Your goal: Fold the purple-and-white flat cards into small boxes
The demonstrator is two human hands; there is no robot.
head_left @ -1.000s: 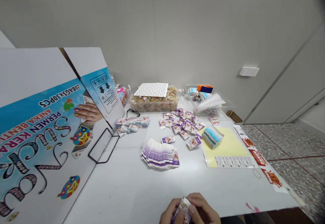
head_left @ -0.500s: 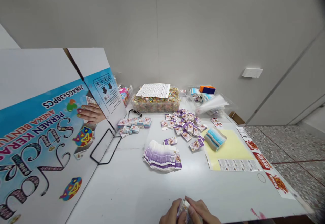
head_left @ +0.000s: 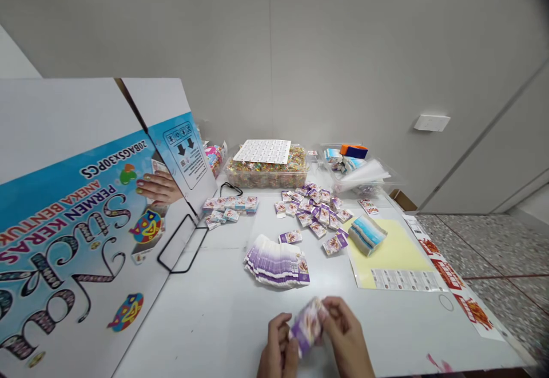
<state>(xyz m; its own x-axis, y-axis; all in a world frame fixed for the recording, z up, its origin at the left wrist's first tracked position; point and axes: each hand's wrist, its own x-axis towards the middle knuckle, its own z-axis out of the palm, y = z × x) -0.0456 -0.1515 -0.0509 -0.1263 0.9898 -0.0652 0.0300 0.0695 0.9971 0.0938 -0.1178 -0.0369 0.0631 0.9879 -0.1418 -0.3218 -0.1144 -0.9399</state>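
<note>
A small purple-and-white printed box is held between both hands near the table's front edge, slightly blurred. My left hand grips its lower left corner with thumb and fingers. My right hand pinches its upper right end. Beyond them lies a fanned stack of flat purple-and-white cartons. One small purple box rests just behind that stack. A loose pile of similar purple boxes lies farther back, with one box at its front.
A large printed carton stands at left beside a black wire frame. Light-blue boxes sit near it. Behind are a tub of colourful pieces and a clear tray. A banded blue bundle lies on yellow sheeting.
Both hands have lifted forward, away from the table's front edge, bringing the purple box into fuller view. My right hand has shifted to its upper end. The view has shifted slightly.
</note>
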